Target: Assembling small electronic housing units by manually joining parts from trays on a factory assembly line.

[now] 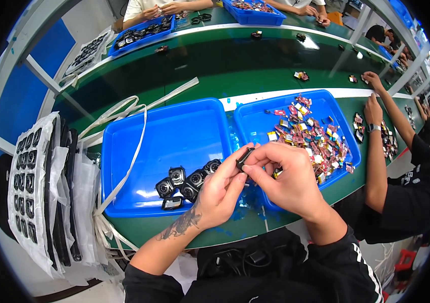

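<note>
Between both hands, above the gap separating two blue trays, is a small black watch case (pixel 244 159). My left hand (pixel 221 194) grips it with thumb and fingers. Pinched against its near side are the thumb and forefinger of my right hand (pixel 286 174); whether they also hold a smaller part is hidden. Several black watch cases (pixel 189 183) lie in the front right part of the left blue tray (pixel 164 113), partly behind my left hand. The right blue tray (pixel 343 118) holds a heap of small red, white and yellow electronic parts (pixel 308 134), partly behind my right hand.
Stacked trays of black cases (pixel 25 177) stand at the left, with loose white straps (pixel 139 146) hanging over the left tray. A green conveyor belt (pixel 200 65) runs behind, carrying a few parts (pixel 302 76). A co-worker's arms (pixel 376 146) reach in at right; others work across.
</note>
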A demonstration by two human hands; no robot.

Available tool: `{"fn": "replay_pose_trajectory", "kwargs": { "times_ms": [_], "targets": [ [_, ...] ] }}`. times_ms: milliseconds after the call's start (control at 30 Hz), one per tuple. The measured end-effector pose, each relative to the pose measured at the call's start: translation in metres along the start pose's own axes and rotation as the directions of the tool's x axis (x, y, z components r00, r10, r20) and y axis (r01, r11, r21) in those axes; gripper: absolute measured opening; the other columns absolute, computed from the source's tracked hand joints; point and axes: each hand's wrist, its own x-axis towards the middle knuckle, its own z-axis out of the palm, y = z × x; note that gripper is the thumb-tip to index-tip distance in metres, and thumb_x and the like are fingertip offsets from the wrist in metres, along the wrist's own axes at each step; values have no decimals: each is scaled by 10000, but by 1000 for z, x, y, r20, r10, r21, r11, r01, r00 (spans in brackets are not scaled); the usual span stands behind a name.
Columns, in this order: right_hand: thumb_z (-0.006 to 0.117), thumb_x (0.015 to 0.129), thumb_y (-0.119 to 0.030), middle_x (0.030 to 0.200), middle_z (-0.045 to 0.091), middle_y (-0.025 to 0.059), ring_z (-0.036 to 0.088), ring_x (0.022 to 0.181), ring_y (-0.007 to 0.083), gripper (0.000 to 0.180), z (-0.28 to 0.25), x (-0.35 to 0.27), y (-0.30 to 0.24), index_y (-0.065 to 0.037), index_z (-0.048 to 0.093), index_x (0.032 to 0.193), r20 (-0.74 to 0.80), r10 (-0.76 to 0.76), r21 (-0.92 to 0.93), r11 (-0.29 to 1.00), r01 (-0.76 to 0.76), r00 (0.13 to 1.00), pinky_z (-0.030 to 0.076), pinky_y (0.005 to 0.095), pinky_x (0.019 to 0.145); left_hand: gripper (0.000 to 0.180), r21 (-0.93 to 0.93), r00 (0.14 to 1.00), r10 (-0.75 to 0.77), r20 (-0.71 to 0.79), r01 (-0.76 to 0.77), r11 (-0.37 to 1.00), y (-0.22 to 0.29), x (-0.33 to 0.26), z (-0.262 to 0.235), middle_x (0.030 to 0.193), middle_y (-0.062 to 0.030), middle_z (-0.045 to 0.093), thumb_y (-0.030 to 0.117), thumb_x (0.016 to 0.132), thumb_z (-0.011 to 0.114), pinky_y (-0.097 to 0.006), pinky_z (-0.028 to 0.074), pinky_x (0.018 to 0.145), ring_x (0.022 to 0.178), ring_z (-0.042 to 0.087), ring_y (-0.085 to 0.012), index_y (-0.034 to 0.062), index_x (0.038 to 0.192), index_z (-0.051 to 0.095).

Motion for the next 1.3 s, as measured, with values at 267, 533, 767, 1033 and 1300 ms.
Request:
{"fn": "replay_pose_trajectory", "kwargs": {
  "times_ms": [267, 533, 767, 1033, 1300],
  "targets": [
    [784, 692, -11, 668, 577, 51, 574, 560, 142, 195, 6, 2, 11, -22, 606, 771, -130, -170, -156, 976, 149, 977, 453, 256, 507, 484, -140, 996, -78, 44, 83, 987, -2, 6, -6, 1283, -158, 540, 2, 988, 397, -313, 432, 1007, 1153, 555, -171, -5, 1456, 272],
    [707, 825, 18, 936, 640, 53, 638, 878, 107, 172, -3, -21, 17, 17, 623, 976, 78, 216, 396, 889, -229, 973, 561, 235, 738, 396, -316, 992, 49, -120, -85, 945, -2, 11, -3, 1326, -189, 516, 3, 986, 406, -363, 454, 1021, 1223, 539, -255, 22, 1381, 422],
    [674, 854, 29, 933, 649, 60, 631, 889, 94, 198, -8, -17, 27, 43, 629, 1046, 159, 234, 580, 764, -283, 959, 553, 218, 759, 303, 539, 933, 357, 50, -326, 777, 15, 10, -15, 1149, -169, 640, -30, 872, 615, -312, 558, 791, 986, 674, -246, 48, 1161, 664],
    [645, 870, 31, 937, 610, 44, 607, 856, 80, 110, -3, -20, 31, 16, 589, 963, 178, 172, 673, 698, -247, 969, 545, 237, 728, 207, 341, 990, 34, -139, 15, 940, 7, 3, -12, 992, -123, 690, 41, 889, 657, -262, 540, 716, 840, 671, -159, 11, 1092, 689],
    [696, 826, 23, 821, 605, 20, 617, 723, 80, 196, 8, -16, 32, -5, 570, 974, -89, 132, 350, 932, -93, 987, 512, 207, 633, 316, -121, 988, -139, -71, 130, 984, 13, 5, -3, 1203, -125, 614, 18, 963, 530, -277, 505, 896, 1041, 612, -150, -36, 1272, 562]
  ]
}}
